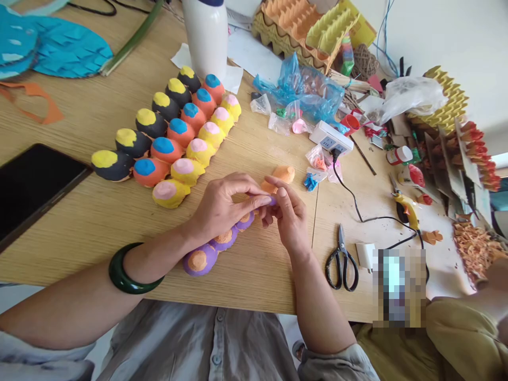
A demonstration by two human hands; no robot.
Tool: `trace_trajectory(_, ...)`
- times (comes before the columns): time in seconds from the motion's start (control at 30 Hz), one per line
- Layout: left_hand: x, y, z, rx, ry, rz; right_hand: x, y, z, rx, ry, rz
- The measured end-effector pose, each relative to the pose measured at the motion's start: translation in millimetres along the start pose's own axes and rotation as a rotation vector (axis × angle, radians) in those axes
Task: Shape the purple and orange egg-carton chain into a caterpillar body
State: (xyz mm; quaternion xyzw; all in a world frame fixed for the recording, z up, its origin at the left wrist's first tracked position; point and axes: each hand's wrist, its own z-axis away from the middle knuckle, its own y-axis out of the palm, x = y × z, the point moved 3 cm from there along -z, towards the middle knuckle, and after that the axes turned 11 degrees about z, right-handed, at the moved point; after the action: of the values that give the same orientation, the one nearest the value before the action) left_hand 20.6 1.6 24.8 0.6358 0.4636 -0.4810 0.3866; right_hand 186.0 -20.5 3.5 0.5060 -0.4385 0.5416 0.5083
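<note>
My left hand [226, 203] and my right hand [291, 214] meet over the table, fingers closed on a small bit of purple clay [273, 201] between them. Beneath them runs a row of egg-carton cups [202, 262] coated in purple with orange tops, partly hidden by my left hand. Past my fingertips, bare orange cups [283, 173] show at the row's far end. To the left stand three coated rows: black cups with yellow tops [133, 143], orange cups with blue tops [166, 150], and yellow cups with pink tops [184, 172].
Black-handled scissors [342, 262] lie right of my right arm, near a white charger [365, 255]. A power strip [331, 138] trails a black cable. A phone [37, 190] lies left; a white bottle [206, 39] stands behind. Another person's khaki-clothed leg [456, 338] is at lower right.
</note>
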Motion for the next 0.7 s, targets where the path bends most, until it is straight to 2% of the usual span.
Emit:
trace_trajectory(0.17, -3.7, -2.2, -1.0, -0.074, 0.117, -0.087, -1.7, -1.3, -4.9, 0.022, 0.070, -0.109)
trace_trajectory(0.4, -1.7, 0.2, 0.0, -0.055, 0.224, 0.004, 1.7, -2.2, -4.7, 0.005, 0.095, -0.205)
trace_trajectory(0.5, -2.7, 0.9, -0.1, -0.020, 0.195, 0.030, -0.9, -3.3, -4.4, 0.000, 0.122, -0.184)
trace_trajectory(0.7, -4.9, 0.0, 0.2, -0.047, 0.079, 0.039, -3.8, 0.6, -4.0, 0.078, 0.121, -0.166)
